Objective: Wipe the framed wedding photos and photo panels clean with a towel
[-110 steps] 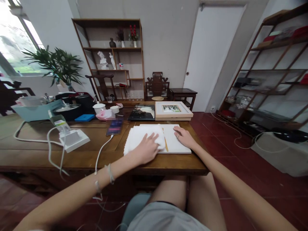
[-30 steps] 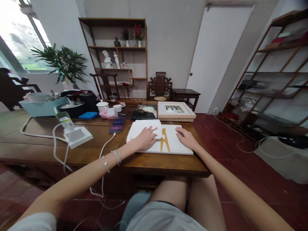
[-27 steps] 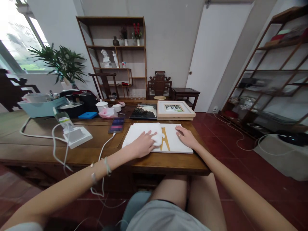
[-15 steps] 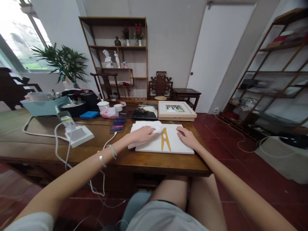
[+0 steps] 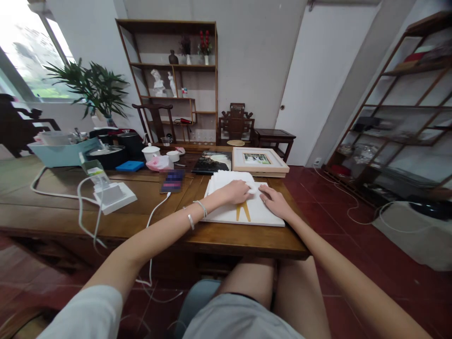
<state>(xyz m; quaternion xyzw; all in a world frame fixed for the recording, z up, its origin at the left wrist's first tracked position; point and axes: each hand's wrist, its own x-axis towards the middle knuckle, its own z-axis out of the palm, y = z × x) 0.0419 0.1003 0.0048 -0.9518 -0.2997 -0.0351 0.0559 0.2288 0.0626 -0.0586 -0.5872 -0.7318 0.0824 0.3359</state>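
A potted plant (image 5: 93,89) stands left of a wooden shelf (image 5: 165,23).

With the board (image 5: 268,214) as my dial's centre, I have it on the table (image 5: 247,238), near the edge at 6. The cloth (image 5: 219,181) lies at 10 to 11, partly over the board, the left hand (image 5: 238,192) upon it; the right hand (image 5: 277,202) rests on the board at 3. Behind, just past 12, I see the framed picture (image 5: 259,162), with the photo panel (image 5: 213,161) beside it at 11. The phone (image 5: 172,181) lies between 9 and 10, the lidded cup (image 5: 151,153) beyond it at 10. Past the table, the shelf unit (image 5: 151,43) stands at 11, the door (image 5: 325,84) at 1.
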